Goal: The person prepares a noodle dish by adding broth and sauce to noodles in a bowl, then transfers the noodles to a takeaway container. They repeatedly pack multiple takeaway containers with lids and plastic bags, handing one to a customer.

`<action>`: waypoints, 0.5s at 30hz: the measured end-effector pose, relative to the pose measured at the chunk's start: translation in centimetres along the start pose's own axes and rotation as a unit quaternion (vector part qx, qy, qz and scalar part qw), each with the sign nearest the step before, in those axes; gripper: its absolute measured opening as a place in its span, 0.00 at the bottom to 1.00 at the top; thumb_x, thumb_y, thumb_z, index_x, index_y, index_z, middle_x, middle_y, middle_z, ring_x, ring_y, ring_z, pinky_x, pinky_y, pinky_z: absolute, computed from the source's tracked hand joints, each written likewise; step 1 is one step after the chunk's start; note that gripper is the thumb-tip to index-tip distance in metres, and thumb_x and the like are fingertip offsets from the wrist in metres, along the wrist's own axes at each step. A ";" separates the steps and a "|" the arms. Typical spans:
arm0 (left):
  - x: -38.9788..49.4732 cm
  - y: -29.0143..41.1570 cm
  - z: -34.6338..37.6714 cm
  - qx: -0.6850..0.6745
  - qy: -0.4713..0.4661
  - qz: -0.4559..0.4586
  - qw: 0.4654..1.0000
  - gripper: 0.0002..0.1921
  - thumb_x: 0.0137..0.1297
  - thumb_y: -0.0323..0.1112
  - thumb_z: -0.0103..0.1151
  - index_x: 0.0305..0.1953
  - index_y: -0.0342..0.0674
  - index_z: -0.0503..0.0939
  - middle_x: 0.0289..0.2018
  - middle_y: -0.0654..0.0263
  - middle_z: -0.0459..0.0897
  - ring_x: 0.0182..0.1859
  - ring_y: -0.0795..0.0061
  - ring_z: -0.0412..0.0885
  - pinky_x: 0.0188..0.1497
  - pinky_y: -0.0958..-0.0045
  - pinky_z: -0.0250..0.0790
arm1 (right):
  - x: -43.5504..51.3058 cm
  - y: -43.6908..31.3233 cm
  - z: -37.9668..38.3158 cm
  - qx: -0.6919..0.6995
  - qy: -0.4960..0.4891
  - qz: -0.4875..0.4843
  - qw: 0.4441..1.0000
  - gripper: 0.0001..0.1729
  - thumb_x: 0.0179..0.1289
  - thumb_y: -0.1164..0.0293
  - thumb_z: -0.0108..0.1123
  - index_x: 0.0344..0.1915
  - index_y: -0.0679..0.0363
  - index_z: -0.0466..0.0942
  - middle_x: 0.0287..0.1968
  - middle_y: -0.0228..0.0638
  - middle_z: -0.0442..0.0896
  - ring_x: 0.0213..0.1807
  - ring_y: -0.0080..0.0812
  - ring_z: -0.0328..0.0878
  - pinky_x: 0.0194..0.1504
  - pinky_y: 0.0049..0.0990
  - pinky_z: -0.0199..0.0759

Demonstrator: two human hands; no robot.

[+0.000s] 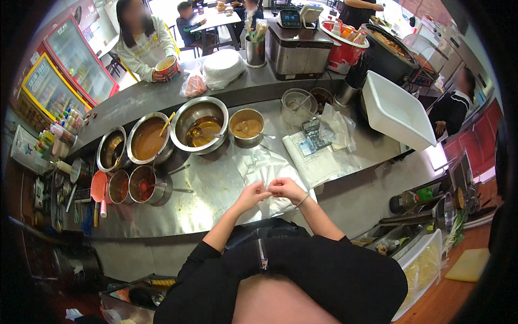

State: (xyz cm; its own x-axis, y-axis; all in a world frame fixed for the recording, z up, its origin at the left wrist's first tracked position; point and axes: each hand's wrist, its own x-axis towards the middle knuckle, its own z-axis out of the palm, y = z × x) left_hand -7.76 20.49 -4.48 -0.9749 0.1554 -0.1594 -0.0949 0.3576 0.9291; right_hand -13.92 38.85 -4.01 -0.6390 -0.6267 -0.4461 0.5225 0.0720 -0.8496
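Note:
My left hand and my right hand meet over the near edge of the steel counter, fingertips pinching the edge of a thin white plastic bag. The bag lies spread on the metal under and beyond both hands. A beaded bracelet circles my right wrist. Just right of the bag lies an open notebook with handwriting, a blue card and a dark packet on it. Beyond the bag stands a steel pot of tan sauce with a spoon in it.
Steel bowls of oil and brown sauce stand at the back left, with small pots of red sauce nearer. A white plastic tub sits at the right. Across the raised ledge a person holds a paper bowl.

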 end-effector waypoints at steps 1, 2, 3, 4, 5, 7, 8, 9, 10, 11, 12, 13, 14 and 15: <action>-0.1 -0.6 -0.1 -0.122 0.013 -0.059 0.991 0.12 0.57 0.33 0.61 0.25 0.38 0.68 0.26 0.62 0.79 0.29 0.70 0.80 0.31 0.69 0.71 | -0.3 -0.2 -0.1 0.052 -0.002 0.016 0.999 0.06 0.61 0.70 0.58 0.34 0.61 0.75 0.34 0.30 0.80 0.35 0.22 0.78 0.39 0.22 0.74; -0.2 -1.3 -0.3 -0.232 0.033 -0.102 0.967 0.12 0.58 0.33 0.60 0.26 0.39 0.67 0.26 0.63 0.79 0.30 0.72 0.80 0.32 0.69 0.73 | -0.7 -0.4 -0.3 0.130 -0.021 -0.001 0.991 0.04 0.63 0.71 0.55 0.36 0.59 0.72 0.36 0.30 0.79 0.37 0.23 0.78 0.42 0.25 0.76; -0.1 -2.1 -0.6 -0.338 0.053 -0.142 0.929 0.12 0.59 0.32 0.59 0.26 0.40 0.66 0.27 0.64 0.78 0.30 0.73 0.80 0.33 0.70 0.74 | -0.9 -0.6 -0.5 0.175 -0.016 -0.010 0.984 0.05 0.63 0.71 0.55 0.35 0.59 0.71 0.34 0.30 0.78 0.37 0.23 0.77 0.44 0.25 0.75; 0.0 -3.0 -1.3 -0.396 0.079 -0.161 0.901 0.10 0.59 0.29 0.57 0.27 0.41 0.65 0.29 0.64 0.77 0.30 0.72 0.80 0.33 0.70 0.76 | -1.1 -0.6 -0.7 0.230 -0.035 -0.029 0.972 0.05 0.63 0.70 0.56 0.35 0.59 0.71 0.32 0.29 0.77 0.37 0.23 0.77 0.45 0.25 0.74; 0.1 -3.9 -1.8 -0.459 0.141 -0.175 0.860 0.10 0.61 0.30 0.56 0.27 0.42 0.65 0.28 0.65 0.77 0.28 0.73 0.78 0.30 0.72 0.75 | -1.1 -0.6 -0.7 0.288 -0.048 -0.043 0.955 0.06 0.63 0.70 0.56 0.34 0.59 0.71 0.30 0.29 0.77 0.37 0.23 0.76 0.47 0.25 0.73; 0.6 -5.3 -3.0 -0.574 0.254 -0.218 0.747 0.10 0.63 0.32 0.54 0.27 0.43 0.65 0.26 0.68 0.75 0.23 0.76 0.75 0.24 0.75 0.72 | -0.8 -0.1 -0.7 0.226 -0.041 -0.068 0.971 0.05 0.62 0.72 0.56 0.33 0.57 0.68 0.25 0.26 0.71 0.30 0.22 0.73 0.40 0.25 0.74; 0.7 -5.8 -3.6 -0.620 0.250 -0.198 0.716 0.10 0.64 0.34 0.52 0.27 0.44 0.65 0.25 0.69 0.74 0.20 0.77 0.72 0.21 0.76 0.68 | -0.4 0.2 -0.7 0.144 -0.008 -0.078 0.987 0.06 0.61 0.72 0.57 0.33 0.56 0.68 0.25 0.25 0.70 0.28 0.22 0.72 0.37 0.25 0.73; 0.7 -6.1 -4.0 -0.668 0.240 -0.199 0.676 0.10 0.66 0.36 0.50 0.27 0.45 0.65 0.23 0.70 0.73 0.18 0.78 0.69 0.19 0.77 0.65 | -0.1 0.6 -0.7 0.057 0.019 -0.095 0.994 0.06 0.60 0.72 0.58 0.33 0.56 0.68 0.24 0.24 0.70 0.27 0.21 0.71 0.35 0.25 0.73; 0.6 -6.3 -4.1 -0.703 0.263 -0.195 0.631 0.11 0.68 0.37 0.48 0.27 0.46 0.65 0.22 0.71 0.71 0.16 0.79 0.65 0.16 0.78 0.61 | 0.4 1.0 -0.7 -0.195 0.112 -0.132 0.965 0.11 0.54 0.72 0.61 0.35 0.56 0.68 0.23 0.28 0.72 0.25 0.29 0.73 0.30 0.30 0.71; 0.4 -6.3 -4.0 -0.669 0.240 -0.183 0.680 0.11 0.68 0.39 0.47 0.27 0.46 0.66 0.21 0.72 0.70 0.15 0.80 0.62 0.15 0.79 0.57 | 0.8 1.3 -0.9 -0.283 0.176 -0.185 0.925 0.13 0.52 0.72 0.62 0.36 0.56 0.68 0.22 0.29 0.72 0.25 0.33 0.74 0.30 0.33 0.71; 0.0 -6.3 -3.8 -0.621 0.250 -0.165 0.724 0.12 0.69 0.41 0.46 0.28 0.47 0.66 0.20 0.73 0.68 0.14 0.82 0.59 0.14 0.79 0.53 | 1.1 1.5 -1.3 -0.380 0.248 -0.215 0.865 0.14 0.51 0.72 0.63 0.37 0.57 0.68 0.22 0.31 0.73 0.24 0.38 0.74 0.31 0.35 0.71; -0.3 -6.1 -3.6 -0.577 0.241 -0.148 0.766 0.12 0.70 0.43 0.44 0.28 0.47 0.67 0.19 0.74 0.66 0.14 0.83 0.56 0.13 0.79 0.50 | 1.5 1.7 -1.7 -0.469 0.298 -0.232 0.798 0.16 0.49 0.72 0.63 0.38 0.58 0.69 0.21 0.32 0.73 0.24 0.42 0.74 0.31 0.37 0.71; -0.6 -6.0 -3.6 -0.560 0.266 -0.153 0.770 0.13 0.70 0.43 0.45 0.28 0.46 0.68 0.18 0.76 0.63 0.14 0.85 0.55 0.12 0.78 0.47 | 1.7 1.5 -2.7 -0.457 0.328 -0.178 0.807 0.18 0.47 0.74 0.62 0.40 0.59 0.69 0.30 0.41 0.77 0.33 0.50 0.75 0.37 0.41 0.70; -0.7 -5.8 -3.6 -0.492 0.314 -0.124 0.802 0.13 0.70 0.43 0.46 0.28 0.46 0.68 0.18 0.76 0.63 0.15 0.86 0.55 0.13 0.79 0.47 | 1.8 1.3 -3.6 -0.471 0.373 -0.188 0.777 0.18 0.47 0.74 0.61 0.41 0.60 0.70 0.35 0.44 0.76 0.37 0.50 0.74 0.39 0.41 0.70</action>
State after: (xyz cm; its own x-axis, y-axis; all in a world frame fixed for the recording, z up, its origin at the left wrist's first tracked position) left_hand -7.23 14.96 -8.51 -0.7812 -0.4135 -0.4677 -0.1136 -0.6425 0.7578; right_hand -16.38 40.58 -6.96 -0.9795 -0.1421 0.1427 -0.2007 0.7483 -0.6323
